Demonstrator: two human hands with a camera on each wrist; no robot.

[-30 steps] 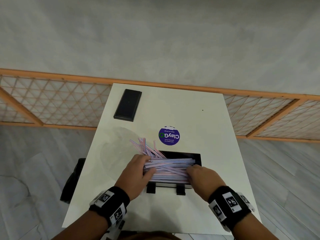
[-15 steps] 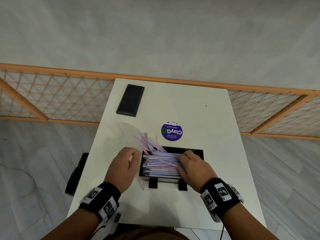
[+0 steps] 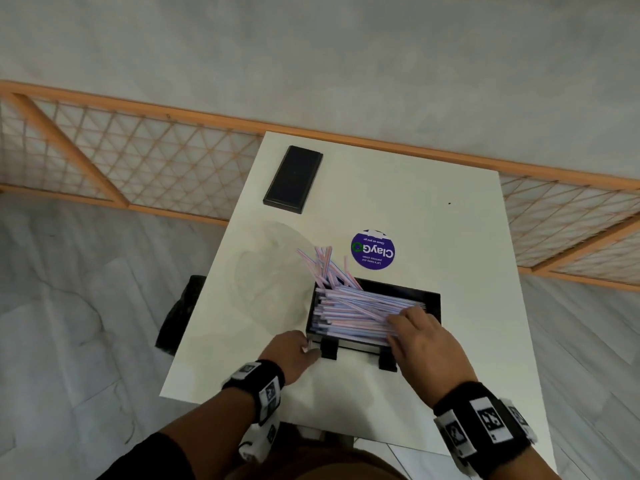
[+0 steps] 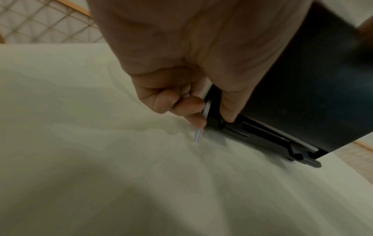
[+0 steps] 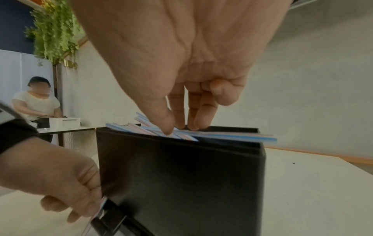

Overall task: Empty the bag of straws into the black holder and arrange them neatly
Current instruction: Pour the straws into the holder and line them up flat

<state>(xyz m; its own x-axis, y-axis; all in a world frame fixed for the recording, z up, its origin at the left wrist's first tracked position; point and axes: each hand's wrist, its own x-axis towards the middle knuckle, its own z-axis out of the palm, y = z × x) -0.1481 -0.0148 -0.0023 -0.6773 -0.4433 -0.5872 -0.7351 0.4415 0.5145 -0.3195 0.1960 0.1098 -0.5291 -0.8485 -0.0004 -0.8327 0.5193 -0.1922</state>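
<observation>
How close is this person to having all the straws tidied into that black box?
Mostly done: the bulk of the straws already lies flat in the black holder. In hand: the right hand presses on that pile, while the left hand pinches a stray straw by the holder's front. Left: a crooked bunch juts over the back left corner.

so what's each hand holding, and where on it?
Left hand pinches a single straw partway along, beside the holder. Right hand holds nothing; fingers rest on the straw pile.

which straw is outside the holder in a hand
The single striped straw pinched by the left hand beside the black holder's near-left foot; the rest lie in the holder.
</observation>
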